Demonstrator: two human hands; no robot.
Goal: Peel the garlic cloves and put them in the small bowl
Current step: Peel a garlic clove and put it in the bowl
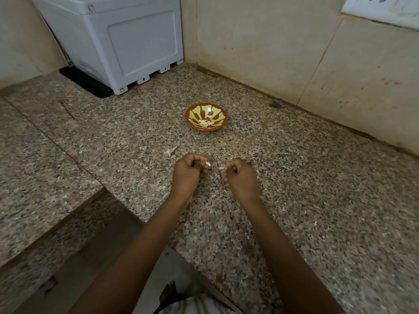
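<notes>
On the speckled granite tabletop (294, 177), the round glazed bowl (223, 116) holds pale peeled cloves (206, 123). Nearer than the bowl, the left hand (187, 175) pinches a clove (207, 164) in curled fingers; the right hand (241, 177) pinches papery peel (221, 168).

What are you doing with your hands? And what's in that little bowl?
A person is peeling garlic at the speckled counter. The left hand pinches a garlic clove, and the right hand pinches a small white bit, probably skin just pulled off. The small bowl further back already holds several peeled cloves. A scrap of skin lies on the counter near the left hand.
</notes>
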